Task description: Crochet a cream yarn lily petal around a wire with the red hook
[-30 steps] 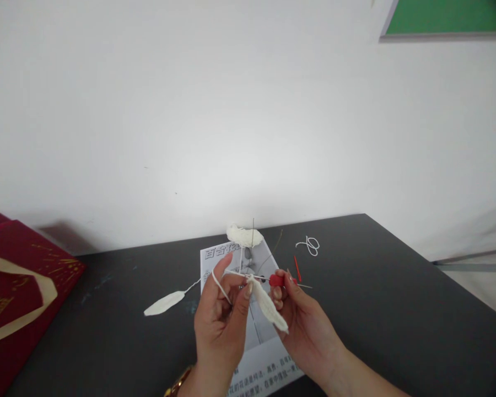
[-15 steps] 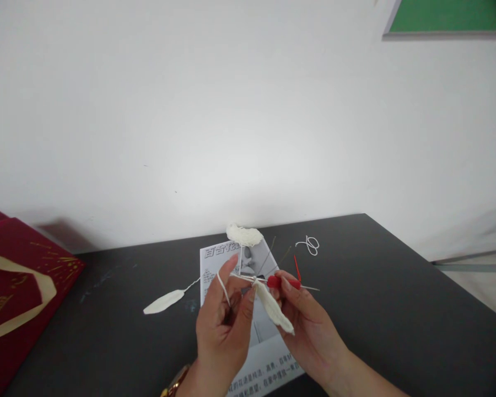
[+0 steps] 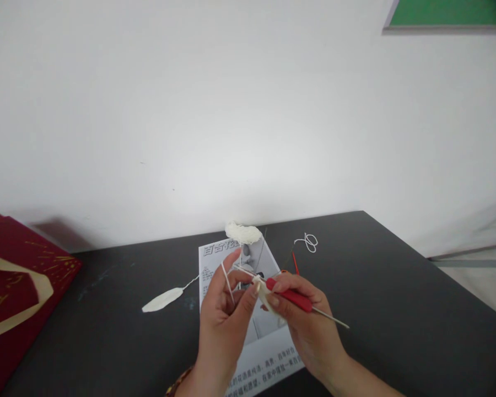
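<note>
My left hand (image 3: 225,309) pinches the end of a white crocheted piece (image 3: 265,295) between thumb and fingers. A strand of white yarn (image 3: 228,282) loops round its raised index finger. In my right hand (image 3: 303,309) is a crochet hook with a red handle (image 3: 295,298), its metal tip at the top of the crocheted piece and its other end sticking out to the lower right. My right fingers partly cover the piece. The yarn runs back to a white yarn skein (image 3: 243,232) behind my hands.
Beneath my hands lies a printed sheet (image 3: 268,361) on the dark table (image 3: 380,309). A finished-looking white leaf-shaped crocheted piece (image 3: 163,300) is at left, near a dark red gift bag (image 3: 12,309). A red needle-like stick (image 3: 295,263) and a white yarn loop (image 3: 311,242) lie right.
The crochet hook has tilted, its back end swinging down to the right. My right hand has turned and covers more of the crocheted piece. My left hand keeps its pinch.
</note>
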The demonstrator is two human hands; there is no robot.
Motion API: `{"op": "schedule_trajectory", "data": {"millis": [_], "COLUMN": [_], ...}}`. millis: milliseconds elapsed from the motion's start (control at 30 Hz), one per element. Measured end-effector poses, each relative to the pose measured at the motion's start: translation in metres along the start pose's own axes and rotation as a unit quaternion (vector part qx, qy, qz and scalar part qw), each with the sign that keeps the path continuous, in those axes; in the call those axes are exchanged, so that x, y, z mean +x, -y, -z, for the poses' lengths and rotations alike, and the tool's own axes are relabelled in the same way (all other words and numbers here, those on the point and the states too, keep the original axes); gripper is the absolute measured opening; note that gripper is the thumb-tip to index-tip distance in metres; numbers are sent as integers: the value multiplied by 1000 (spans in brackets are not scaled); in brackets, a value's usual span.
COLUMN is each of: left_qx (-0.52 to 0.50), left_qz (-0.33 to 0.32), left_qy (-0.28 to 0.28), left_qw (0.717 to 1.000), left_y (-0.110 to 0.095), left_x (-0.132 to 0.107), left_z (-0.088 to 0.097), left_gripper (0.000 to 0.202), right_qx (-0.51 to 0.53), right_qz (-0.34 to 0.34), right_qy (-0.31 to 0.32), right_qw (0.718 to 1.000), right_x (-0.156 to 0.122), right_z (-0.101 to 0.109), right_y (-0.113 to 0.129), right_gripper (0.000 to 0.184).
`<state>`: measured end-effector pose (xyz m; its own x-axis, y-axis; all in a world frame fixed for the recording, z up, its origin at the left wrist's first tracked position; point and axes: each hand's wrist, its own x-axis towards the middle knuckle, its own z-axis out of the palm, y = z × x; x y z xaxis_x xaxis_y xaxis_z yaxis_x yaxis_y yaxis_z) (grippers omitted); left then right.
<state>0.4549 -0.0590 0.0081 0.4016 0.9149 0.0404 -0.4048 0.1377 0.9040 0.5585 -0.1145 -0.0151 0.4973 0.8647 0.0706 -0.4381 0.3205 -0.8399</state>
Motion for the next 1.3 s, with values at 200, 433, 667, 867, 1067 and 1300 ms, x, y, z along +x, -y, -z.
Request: {"op": "schedule_trajectory", "data": {"millis": [200,433,667,867,1067,1300], "left_qx": [-58,-52,-31,9,20,-3], "left_qz": [49,-8,-52,-121,-137,-114], "left_qy": [-45,-20,20,86,119,128], "left_qw": [996,998,998,989,983,985], "left_y": [-1,-3,-4,-4,-4,-7], "left_x": [-7,-8,-8,-7,-9,-10], "left_z": [-4,0,3,10,14,12], "left_gripper": [47,45,47,51,50,50], "right_qx": [-129,-145,94,266,316,241], "right_qz": [119,97,-59,-190,-230,-198], "right_qy": [-6,3,-23,48,78,50], "right_qw": [985,985,994,944,917,949], "right_x": [-9,-18,-10,-3,-2,0], "right_z": [-2,2,-1,-1,2,0], "right_y": [-8,-11,1,4,0,6], "right_gripper": [17,19,16,12,12,17]}}
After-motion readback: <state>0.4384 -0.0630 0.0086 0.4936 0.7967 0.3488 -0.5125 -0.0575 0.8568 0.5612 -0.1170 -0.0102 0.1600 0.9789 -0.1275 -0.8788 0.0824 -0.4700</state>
